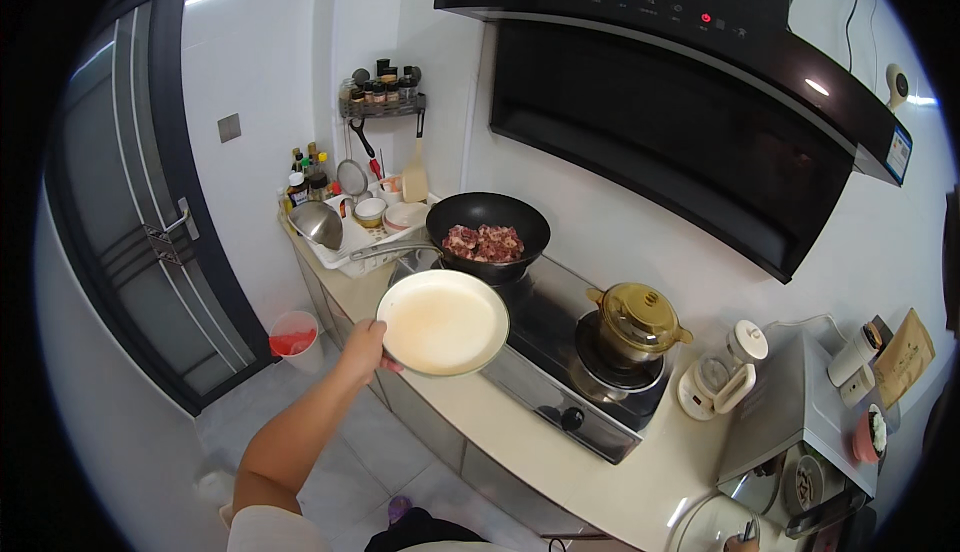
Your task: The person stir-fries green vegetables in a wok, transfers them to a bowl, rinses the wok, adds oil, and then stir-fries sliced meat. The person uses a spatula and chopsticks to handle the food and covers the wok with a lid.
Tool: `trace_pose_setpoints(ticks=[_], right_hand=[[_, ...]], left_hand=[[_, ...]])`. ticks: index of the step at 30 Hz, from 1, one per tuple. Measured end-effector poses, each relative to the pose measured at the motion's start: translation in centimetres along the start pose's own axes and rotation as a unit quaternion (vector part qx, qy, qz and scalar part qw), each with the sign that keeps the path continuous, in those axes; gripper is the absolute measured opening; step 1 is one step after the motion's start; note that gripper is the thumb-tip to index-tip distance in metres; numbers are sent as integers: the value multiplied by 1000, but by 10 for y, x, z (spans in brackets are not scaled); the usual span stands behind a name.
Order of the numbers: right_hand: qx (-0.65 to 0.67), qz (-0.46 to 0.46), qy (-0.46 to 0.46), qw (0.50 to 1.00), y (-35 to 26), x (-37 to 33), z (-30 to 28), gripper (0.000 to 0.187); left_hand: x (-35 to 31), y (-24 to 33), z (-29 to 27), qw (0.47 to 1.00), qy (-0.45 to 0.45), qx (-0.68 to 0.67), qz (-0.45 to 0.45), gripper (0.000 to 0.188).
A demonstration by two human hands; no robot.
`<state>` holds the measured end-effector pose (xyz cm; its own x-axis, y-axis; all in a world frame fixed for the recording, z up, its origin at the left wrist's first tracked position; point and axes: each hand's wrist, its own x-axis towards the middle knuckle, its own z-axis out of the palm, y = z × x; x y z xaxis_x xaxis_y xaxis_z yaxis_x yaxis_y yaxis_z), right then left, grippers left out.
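Note:
My left hand (pixel 368 346) grips the near-left rim of a white shallow plate (pixel 445 322) with a thin dark edge. It is held tilted in front of the wok, with a faint brownish smear on its surface. Behind it, a black wok (pixel 532 214) sits on the left burner and holds a pile of raw red meat chunks (pixel 484 243). At the lower right edge, only the fingers of my right hand (pixel 742 544) show. They close on the dark knob of a round glass lid (pixel 692 526) at the counter's right end.
A gas stove (pixel 545 302) carries a lidded amber glass pot (pixel 640 320) on the right. Beside it stand a white electric kettle (pixel 716 377) and a silver oven (pixel 775 402). A dish rack (pixel 365 252), ladle and bottles fill the left corner. Overhead hangs a black range hood (pixel 660 122).

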<state>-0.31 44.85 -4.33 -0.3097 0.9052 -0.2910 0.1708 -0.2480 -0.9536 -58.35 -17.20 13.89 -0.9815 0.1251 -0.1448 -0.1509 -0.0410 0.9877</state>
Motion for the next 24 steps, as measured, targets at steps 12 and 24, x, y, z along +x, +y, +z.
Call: trace_pose_setpoints(ticks=[12, 24], right_hand=[[-569, -132, 222, 781, -39, -197, 137, 70], [-509, -120, 282, 804, -118, -293, 322, 46]], left_hand=[[270, 92, -22, 976, -79, 182, 87, 34], [449, 142, 1, 846, -132, 494, 150, 27]])
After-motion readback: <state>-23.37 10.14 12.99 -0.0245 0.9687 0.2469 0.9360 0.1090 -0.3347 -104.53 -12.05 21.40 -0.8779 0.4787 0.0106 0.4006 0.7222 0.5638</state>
